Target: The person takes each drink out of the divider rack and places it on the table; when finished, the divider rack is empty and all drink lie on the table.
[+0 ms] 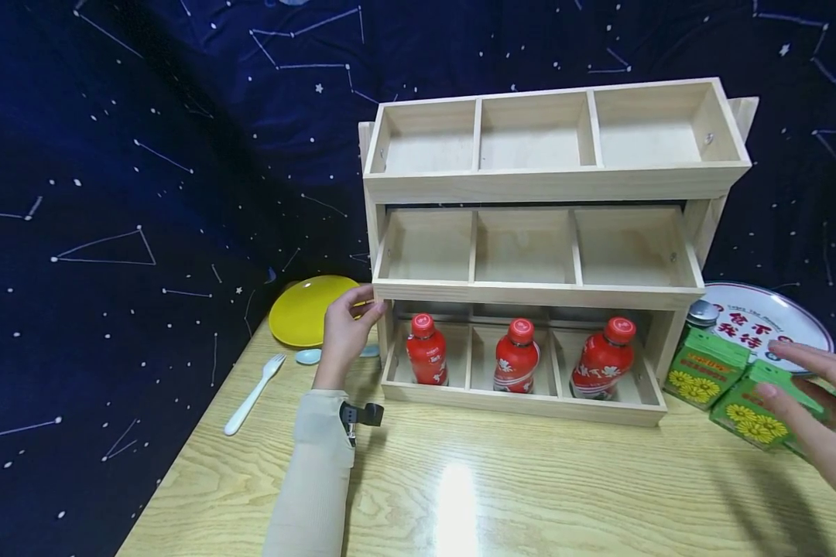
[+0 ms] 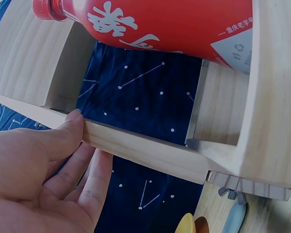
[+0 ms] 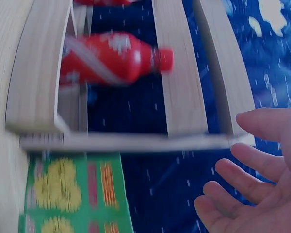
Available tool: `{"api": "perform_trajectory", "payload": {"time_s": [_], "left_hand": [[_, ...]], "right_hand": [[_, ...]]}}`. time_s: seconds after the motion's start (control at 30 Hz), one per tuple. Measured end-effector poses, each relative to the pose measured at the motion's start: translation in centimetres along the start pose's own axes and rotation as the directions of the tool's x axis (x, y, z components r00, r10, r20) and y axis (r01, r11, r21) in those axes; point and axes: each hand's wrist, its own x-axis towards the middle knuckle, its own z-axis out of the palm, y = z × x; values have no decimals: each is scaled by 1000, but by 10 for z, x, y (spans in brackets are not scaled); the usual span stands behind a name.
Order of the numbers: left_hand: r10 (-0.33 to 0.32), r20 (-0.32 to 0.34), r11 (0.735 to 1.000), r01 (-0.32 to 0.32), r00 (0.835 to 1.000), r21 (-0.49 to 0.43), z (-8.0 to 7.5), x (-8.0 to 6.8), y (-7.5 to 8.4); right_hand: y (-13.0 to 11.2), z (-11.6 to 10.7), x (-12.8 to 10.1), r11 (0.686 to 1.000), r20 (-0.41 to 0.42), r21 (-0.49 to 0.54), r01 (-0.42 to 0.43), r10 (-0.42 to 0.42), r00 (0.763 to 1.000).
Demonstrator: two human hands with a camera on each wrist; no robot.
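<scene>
A cream sleeve (image 1: 316,472) covers the left forearm, with a small black clip-like device (image 1: 359,415) at the wrist.

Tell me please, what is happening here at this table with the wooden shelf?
A person sits at a wooden table before a three-level wooden rack. The left hand touches the rack's left edge at the middle level. The right hand is open, reaching toward two green cartons beside the rack; I cannot tell if it touches them. Three red bottles stand in the bottom compartments; the upper levels look empty.

three red bottles (image 1: 516,355), two green cartons (image 1: 731,387)
</scene>
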Motion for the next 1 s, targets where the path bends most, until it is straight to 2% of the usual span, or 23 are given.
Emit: {"api": "perform_trajectory", "payload": {"time_s": [0.13, 0.27, 0.37, 0.53, 0.8, 1.0], "left_hand": [[2, 1, 1000, -2, 1000, -3, 0, 0, 0], [1, 4, 1000, -1, 1000, 2, 0, 0, 0], [3, 4, 1000, -3, 1000, 4, -1, 0, 0], [7, 0, 1000, -7, 1000, 3, 0, 0, -1], [-3, 8, 1000, 3, 1000, -2, 2, 0, -3], [-6, 0, 1000, 6, 1000, 4, 1, 1, -2]], "right_hand": [[-18, 20, 6, 998, 116, 65, 2, -10, 993], [-28, 39, 9, 999, 209, 38, -24, 16, 978], [-31, 54, 14, 1000, 235, 22, -22, 16, 972], [-28, 77, 25, 998, 253, 49, -36, 23, 967], [-18, 105, 31, 998, 278, -5, -57, 56, 959], [-13, 117, 31, 1000, 222, 19, -19, 14, 975]]}}
